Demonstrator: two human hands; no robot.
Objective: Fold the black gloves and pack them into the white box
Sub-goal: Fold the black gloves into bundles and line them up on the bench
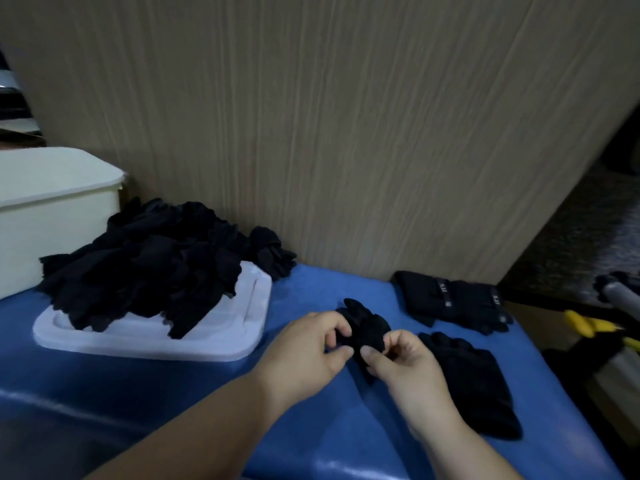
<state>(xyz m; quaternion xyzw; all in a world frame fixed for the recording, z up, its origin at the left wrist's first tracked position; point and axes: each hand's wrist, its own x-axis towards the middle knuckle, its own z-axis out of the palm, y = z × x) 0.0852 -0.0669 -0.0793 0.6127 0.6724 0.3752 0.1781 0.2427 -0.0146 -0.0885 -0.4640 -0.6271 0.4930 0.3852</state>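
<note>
A bunched black glove (367, 326) sits between my two hands just above the blue table (311, 299). My left hand (304, 355) pinches its left side, and my right hand (405, 368) pinches its right side with thumb and fingers. Another black glove (474, 379) lies flat on the table under my right wrist. A pair of gloves with white labels (453, 301) lies farther back on the right. A big heap of black gloves (149, 261) rests on a white lid (221, 337). The white box (52, 216) stands at the far left.
A tall wood-grain panel (311, 116) rises right behind the table. Past the table's right edge are yellow-handled tools (595, 327) and a grey tube (620, 292). The floor drops away dark at the right.
</note>
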